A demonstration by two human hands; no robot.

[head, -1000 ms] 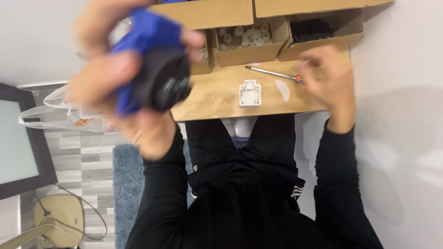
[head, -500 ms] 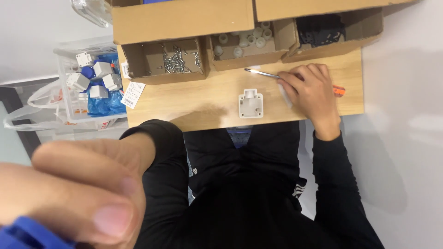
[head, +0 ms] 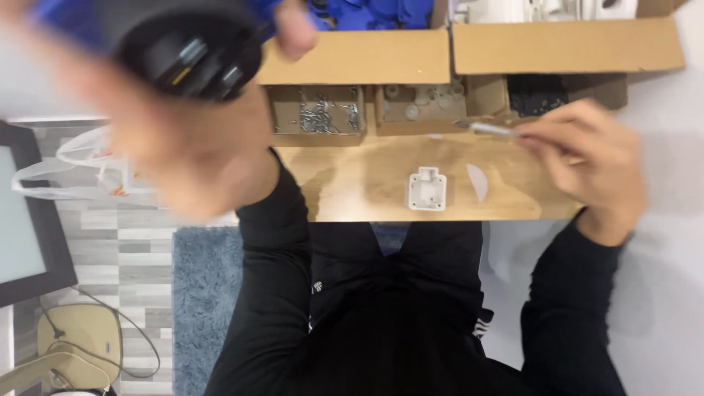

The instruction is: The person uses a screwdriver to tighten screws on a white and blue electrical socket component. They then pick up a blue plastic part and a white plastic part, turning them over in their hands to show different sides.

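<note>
Fingers pinching screwdriver, wrist bent.

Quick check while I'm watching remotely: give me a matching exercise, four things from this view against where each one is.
Things:
1. white plastic housing
2. loose screws
3. screwdriver
4. black and blue object

Places:
A. in the right hand
B. in a cardboard compartment
C. raised close to the camera in the left hand
D. lying on the wooden desk

Pairs: 1-D, 2-B, 3-A, 4-C

The left hand is a close blur cut off by the top edge — its black and blue object stays unidentifiable. The screwdriver handle hides inside the right hand — the box holds metal bits too small to identify.
</note>
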